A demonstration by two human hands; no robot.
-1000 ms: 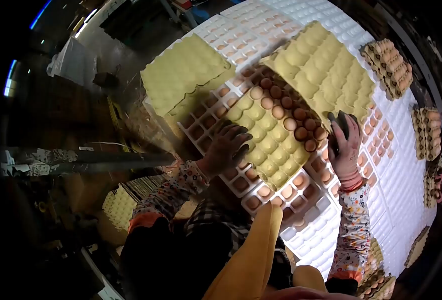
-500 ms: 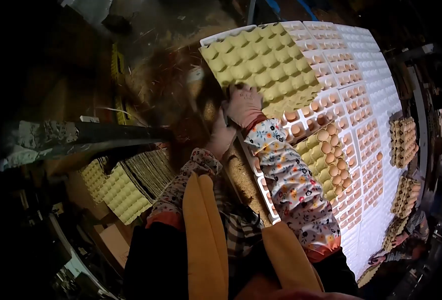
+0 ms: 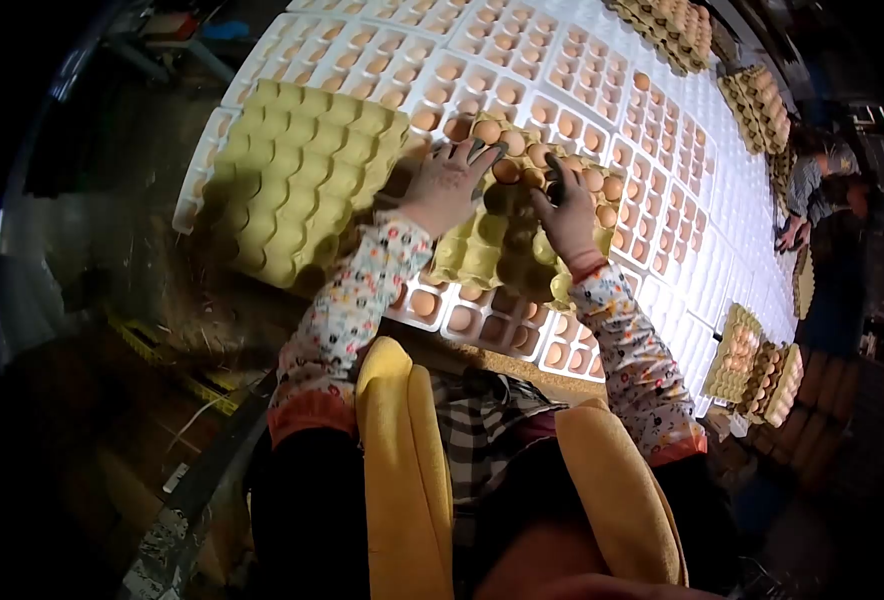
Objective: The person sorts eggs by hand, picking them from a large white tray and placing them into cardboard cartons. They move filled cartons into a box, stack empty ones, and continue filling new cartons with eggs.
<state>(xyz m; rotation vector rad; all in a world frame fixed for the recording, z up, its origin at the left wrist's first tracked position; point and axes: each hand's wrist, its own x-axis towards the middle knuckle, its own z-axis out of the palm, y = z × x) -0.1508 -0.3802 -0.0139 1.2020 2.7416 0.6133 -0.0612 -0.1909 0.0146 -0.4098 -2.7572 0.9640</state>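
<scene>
A yellow-green pulp egg tray (image 3: 472, 255) lies on the white egg-filled trays in front of me. Brown eggs (image 3: 606, 215) fill its far and right-hand cups, while several cups nearer me hold none. My left hand (image 3: 447, 187), gloved with dark fingertips, reaches over its left side, fingers apart at the far eggs. My right hand (image 3: 569, 217) is above its right half, fingers spread and pointing toward the eggs; I cannot make out an egg gripped in either. To the left of my left hand sits another pulp tray (image 3: 302, 180), with no eggs showing on it.
White plastic trays (image 3: 452, 72) of eggs cover the surface ahead, with eggless white trays (image 3: 652, 55) farther right. Stacked egg-filled pulp trays (image 3: 754, 108) stand along the far right edge. Another person's hand (image 3: 790, 236) is there too. A metal rail (image 3: 177, 530) runs at lower left.
Both my hands have left the left-hand pulp tray and moved right to the tray with eggs. My view has turned right. The left-hand tray lies on the white trays.
</scene>
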